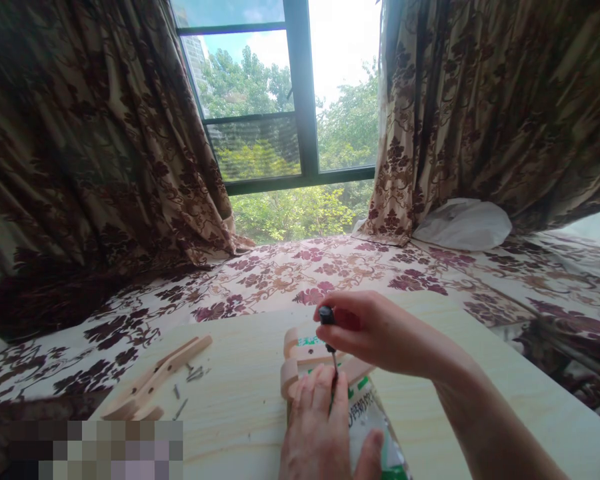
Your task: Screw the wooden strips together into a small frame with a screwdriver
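My right hand is closed round the black handle of a screwdriver, whose metal shaft points down towards my left fingers. The tip is hidden there. My left hand lies palm down with its fingers stretched out over a light wooden piece, the thumb spread to the right. Just beyond lies a similar wooden piece with a dark hole in it. Beneath these is a white and green printed package, partly covered by my left hand.
Several loose screws lie on the pale wooden board. At its left side rest joined wooden parts with dark holes. Flowered fabric spreads behind the board, up to a window between patterned curtains. A white bag lies back right.
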Action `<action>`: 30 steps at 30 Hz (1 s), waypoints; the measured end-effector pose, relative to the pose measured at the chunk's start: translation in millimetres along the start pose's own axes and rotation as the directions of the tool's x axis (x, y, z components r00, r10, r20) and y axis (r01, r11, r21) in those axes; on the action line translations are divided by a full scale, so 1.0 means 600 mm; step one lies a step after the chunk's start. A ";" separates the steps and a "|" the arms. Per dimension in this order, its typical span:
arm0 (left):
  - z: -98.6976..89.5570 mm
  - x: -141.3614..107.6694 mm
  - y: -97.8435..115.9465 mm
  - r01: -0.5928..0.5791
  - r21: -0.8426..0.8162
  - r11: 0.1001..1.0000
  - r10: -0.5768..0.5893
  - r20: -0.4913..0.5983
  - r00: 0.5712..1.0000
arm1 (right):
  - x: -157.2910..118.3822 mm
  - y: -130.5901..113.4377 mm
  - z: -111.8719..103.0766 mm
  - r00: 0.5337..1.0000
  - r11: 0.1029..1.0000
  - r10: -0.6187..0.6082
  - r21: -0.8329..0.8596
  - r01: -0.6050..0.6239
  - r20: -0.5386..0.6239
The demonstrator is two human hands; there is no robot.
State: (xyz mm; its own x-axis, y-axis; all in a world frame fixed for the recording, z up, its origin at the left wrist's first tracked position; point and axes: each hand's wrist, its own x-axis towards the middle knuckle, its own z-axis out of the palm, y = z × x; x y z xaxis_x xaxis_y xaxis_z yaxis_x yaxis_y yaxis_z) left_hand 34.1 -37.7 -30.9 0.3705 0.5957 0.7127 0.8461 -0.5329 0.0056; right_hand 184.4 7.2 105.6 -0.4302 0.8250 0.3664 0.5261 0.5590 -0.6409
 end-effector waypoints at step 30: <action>0.001 -0.002 0.000 0.008 -0.013 1.000 -0.007 0.016 1.000 | -0.001 -0.001 -0.009 1.000 1.000 -0.003 -0.028 0.002 -0.020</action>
State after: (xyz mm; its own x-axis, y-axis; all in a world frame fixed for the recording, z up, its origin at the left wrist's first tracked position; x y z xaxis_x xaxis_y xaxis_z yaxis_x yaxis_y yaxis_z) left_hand 33.9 -37.9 -32.0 0.3703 0.6091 0.7013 0.8439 -0.5361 0.0201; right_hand 188.2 7.1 109.4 -0.4167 0.8249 0.3820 0.5454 0.5631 -0.6209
